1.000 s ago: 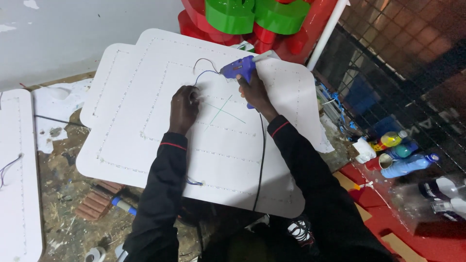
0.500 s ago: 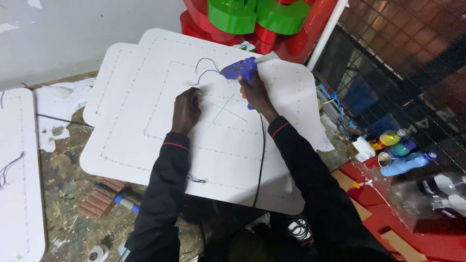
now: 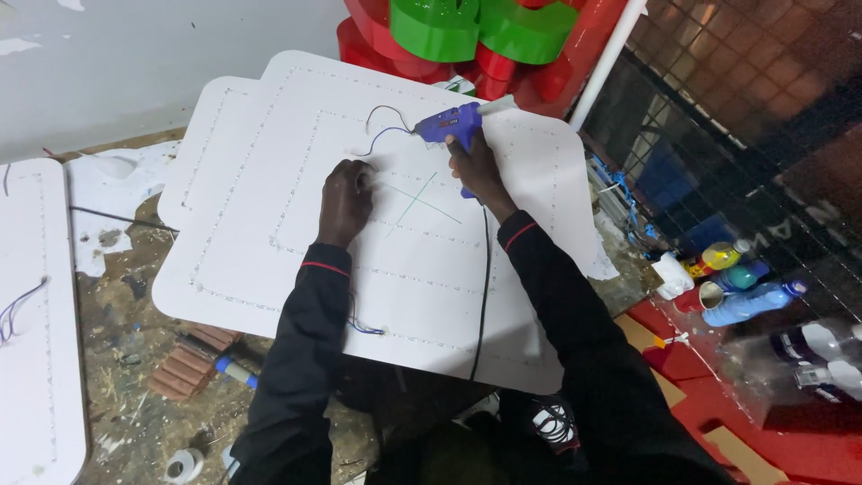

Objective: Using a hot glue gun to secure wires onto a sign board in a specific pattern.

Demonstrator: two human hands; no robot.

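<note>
A large white board (image 3: 269, 162) with rounded corners and rows of small dots lies before me, stacked on a second white board (image 3: 193, 171). My right hand (image 3: 478, 171) grips a blue glue gun (image 3: 449, 124), nozzle pointing left at thin wires (image 3: 382, 135) that loop on the board. A black cord (image 3: 483, 287) runs from the gun down over the board's near edge. My left hand (image 3: 346, 202) presses on the board, fingertips beside the wires. Crossed pencil lines (image 3: 420, 202) mark the board between my hands.
Red and green moulded shapes (image 3: 467, 31) stand at the back. Bottles and cans (image 3: 741, 287) lie at the right beside a dark wire mesh (image 3: 745, 117). Another white board (image 3: 31, 314) lies at the left. A tape roll (image 3: 184, 465) and a reddish block (image 3: 184, 368) rest on the littered floor.
The glue gun and my right hand have stayed at the wires. My left hand has held its place on the board; the view has shifted slightly.
</note>
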